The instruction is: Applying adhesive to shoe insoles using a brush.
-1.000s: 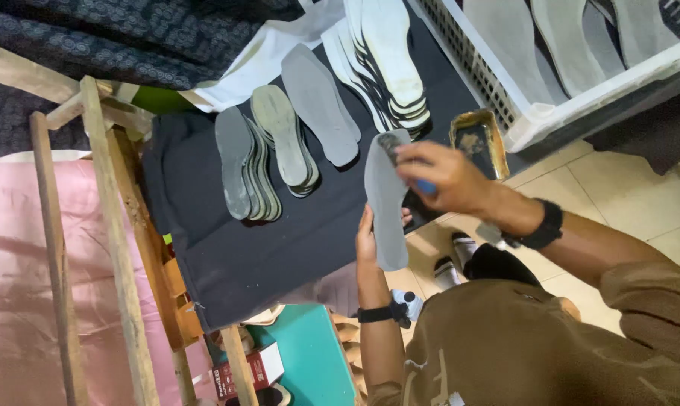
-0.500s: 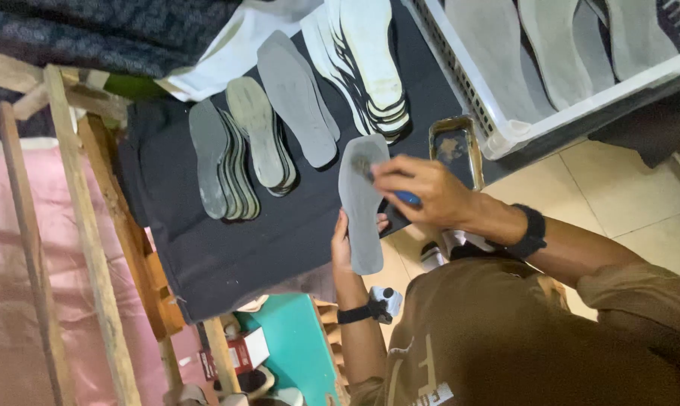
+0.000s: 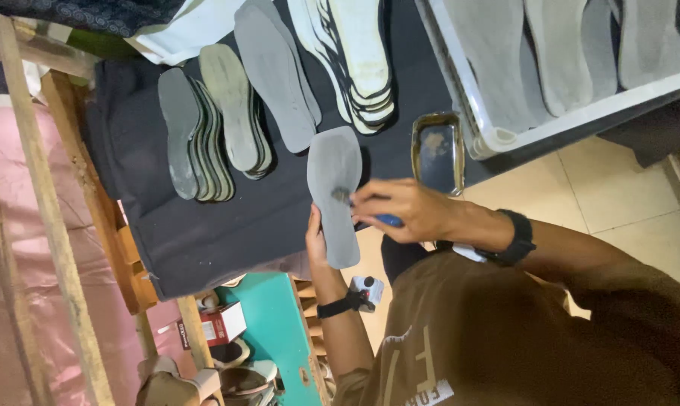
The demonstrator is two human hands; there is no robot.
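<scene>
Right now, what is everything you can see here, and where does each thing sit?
Grey insole: one, held over the near table edge.
Blue-handled brush: one, bristles on that insole.
Grey insole stacks: two fanned stacks, on the black cloth, left.
Large grey insoles: a couple, overlapping, middle of the cloth.
White insole stack: one fanned stack, top centre.
Metal tin: one, dark inside, beside the basket.
White basket: one, holding grey insoles, upper right.
Black cloth: one, covering the table.
Wooden frame: pale bars, left.
Teal stool: one, below the table.
Left hand: supports the insole from beneath, black wristband.
Right hand: holds the brush, black watch.
</scene>
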